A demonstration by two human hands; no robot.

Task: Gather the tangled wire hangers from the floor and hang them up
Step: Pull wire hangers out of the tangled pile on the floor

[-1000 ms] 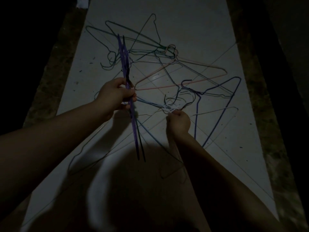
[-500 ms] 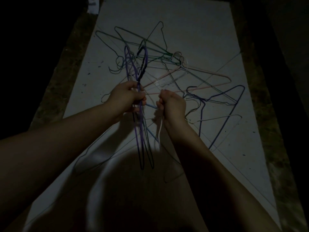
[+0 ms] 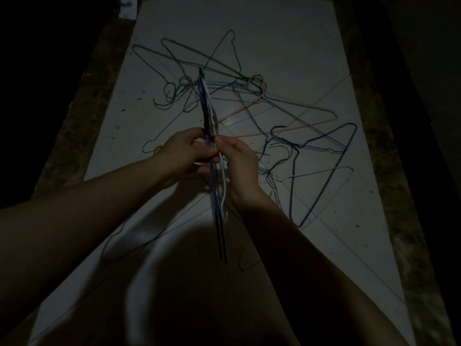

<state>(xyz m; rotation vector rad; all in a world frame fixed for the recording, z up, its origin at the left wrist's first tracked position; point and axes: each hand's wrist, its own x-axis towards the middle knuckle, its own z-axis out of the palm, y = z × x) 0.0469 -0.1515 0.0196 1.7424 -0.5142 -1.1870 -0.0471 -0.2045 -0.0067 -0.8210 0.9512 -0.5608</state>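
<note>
Both hands (image 3: pixel 185 156) grip thin wire hangers (image 3: pixel 212 186)

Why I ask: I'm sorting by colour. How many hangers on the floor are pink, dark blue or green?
Pink hanger: 1
Dark blue hanger: 1
Green hangers: at least 2, too tangled to count exactly
Total: at least 4, leaving out paler wires and the bundle held by the left hand and right hand
</note>
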